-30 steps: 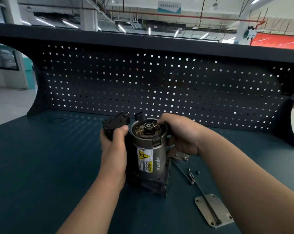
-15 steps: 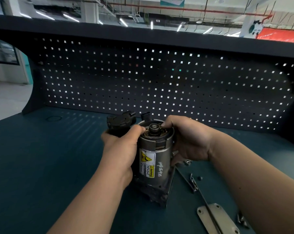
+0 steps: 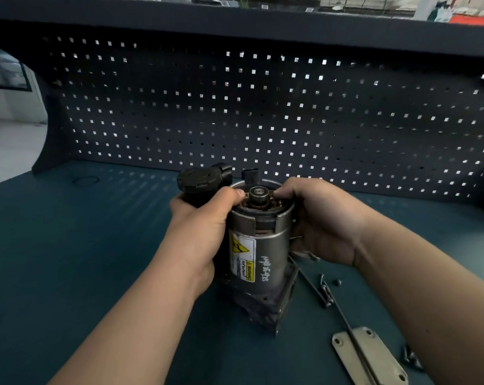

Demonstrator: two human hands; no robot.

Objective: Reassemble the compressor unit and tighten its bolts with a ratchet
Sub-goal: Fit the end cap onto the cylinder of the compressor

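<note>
Both hands are clamped on the compressor unit (image 3: pixel 263 245): the left hand (image 3: pixel 204 226) is wrapped round its left flank with the thumb hooked over the top rim, and the right hand (image 3: pixel 324 220) is cupped on the right flank with fingertips laid over the rim opposite. Change vs a second ago: the left thumb, then pressed by the black connector housing (image 3: pixel 201 179), has been brought up onto the open top, so the central bearing (image 3: pixel 257 191) is now flanked from both sides. The right hand's hold is much the same. The unit is kept upright on its dark base block (image 3: pixel 274 304) at the middle of the teal workbench (image 3: pixel 68 245), with no shift on the bench noted. Judged meaning: the internals at the open end are being seated or aligned by hand, no end cover is fitted yet, and bolting has not begun. To the right of the unit lie a long thin rod (image 3: pixel 338 307), loose screws (image 3: pixel 325 290) and a metal plate (image 3: pixel 374 354) crossed by the rod. No ratchet is seen. A pegboard (image 3: pixel 263 107) stands behind.
</note>
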